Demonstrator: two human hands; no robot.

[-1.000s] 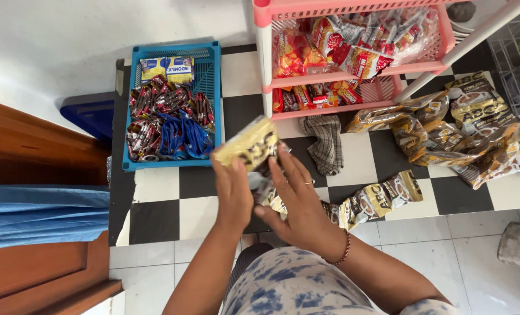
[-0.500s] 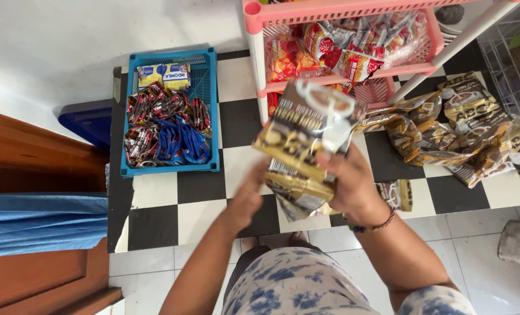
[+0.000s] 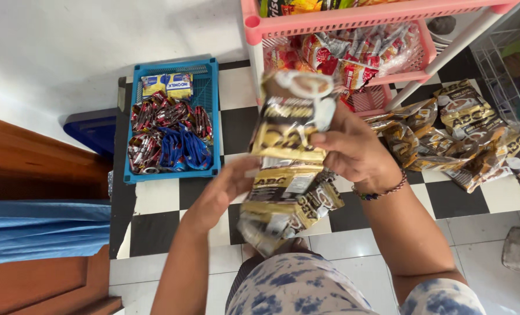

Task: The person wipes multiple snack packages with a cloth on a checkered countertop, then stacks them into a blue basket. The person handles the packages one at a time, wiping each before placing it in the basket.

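A folded strip of gold-and-brown sachets hangs in front of me, held up between both hands. My right hand grips its upper part from the right side, thumb across the top sachet. My left hand supports the lower folds from the left, fingers under the stack. The bottom sachets dangle just above my patterned lap.
A blue crate of small sachets sits on the checkered floor at the left. A pink rack with red snack packets stands at the back. More gold sachet strips lie on the floor at the right. A wooden cabinet is at left.
The sachet strip has been lifted from near the floor up toward my face, with more folds gathered in both hands.
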